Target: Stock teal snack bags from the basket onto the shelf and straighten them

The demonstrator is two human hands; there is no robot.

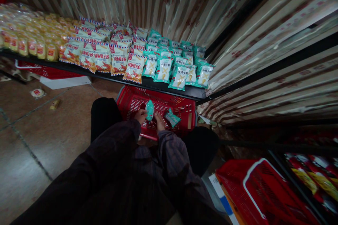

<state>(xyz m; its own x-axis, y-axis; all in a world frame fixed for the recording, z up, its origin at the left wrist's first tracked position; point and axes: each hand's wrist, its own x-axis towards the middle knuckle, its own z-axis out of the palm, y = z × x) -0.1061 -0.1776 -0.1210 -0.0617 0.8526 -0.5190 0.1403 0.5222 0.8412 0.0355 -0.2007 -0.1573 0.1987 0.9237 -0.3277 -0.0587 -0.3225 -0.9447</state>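
Note:
Both my hands are down over a red plastic basket (132, 103) on the floor below the shelf. My left hand (140, 116) is closed on a small teal snack packet (149, 110), held upright over the basket's near rim. My right hand (159, 121) is closed beside it and touches the same packet from the right. A second teal packet (172, 117) lies just right of my right hand, inside the basket; whether my fingers touch it is unclear.
A black shelf (158, 86) above the basket carries rows of teal packets (179, 74), red-and-white packets (105, 56) and yellow packets (29, 42). Another red basket (261, 190) stands at lower right. Small packets lie on the brown floor (39, 93) at left.

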